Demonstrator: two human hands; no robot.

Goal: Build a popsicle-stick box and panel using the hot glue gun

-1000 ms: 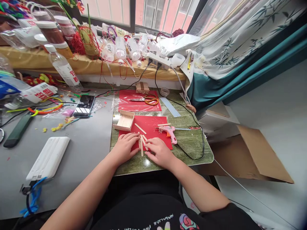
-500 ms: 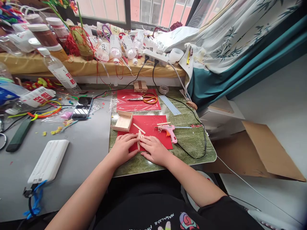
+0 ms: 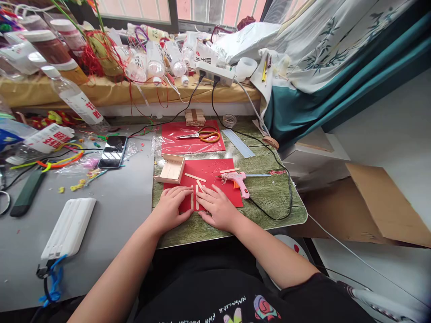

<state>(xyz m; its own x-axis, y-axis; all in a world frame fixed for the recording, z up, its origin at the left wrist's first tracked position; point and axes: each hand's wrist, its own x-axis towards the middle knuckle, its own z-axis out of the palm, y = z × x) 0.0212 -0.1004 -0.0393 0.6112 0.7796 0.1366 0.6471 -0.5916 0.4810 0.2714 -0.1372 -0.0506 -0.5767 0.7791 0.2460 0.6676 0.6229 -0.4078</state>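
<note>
My left hand (image 3: 171, 205) rests on the red sheet (image 3: 222, 167), with a wooden craft stick (image 3: 192, 198) upright in view between its fingertips and thumb tip. Just right of it, a second craft stick (image 3: 197, 200) lies nearly parallel, a narrow gap between them. My right hand (image 3: 218, 208) lies palm down with fingers spread, its fingertips touching that second stick. Another stick (image 3: 199, 183) pokes out slanted above the right fingertips; part of it is hidden. Farther up, a loose stick (image 3: 195, 177) lies across the sheet. An open-sided wooden box (image 3: 171, 169) stands beyond my left hand.
A pink glue gun (image 3: 238, 180) lies at the right, its black cord curving along the table. Behind are scissors (image 3: 205, 134) on a wrapped red sheet, a stick bundle (image 3: 195, 118) and glue sticks (image 3: 238, 143). At left are a phone (image 3: 113, 152) and a white power bank (image 3: 69, 228).
My right hand has moved left and spread its fingers. The sticks that lay slanted between my hands have shifted, and two now lie side by side. The camera view has drifted slightly.
</note>
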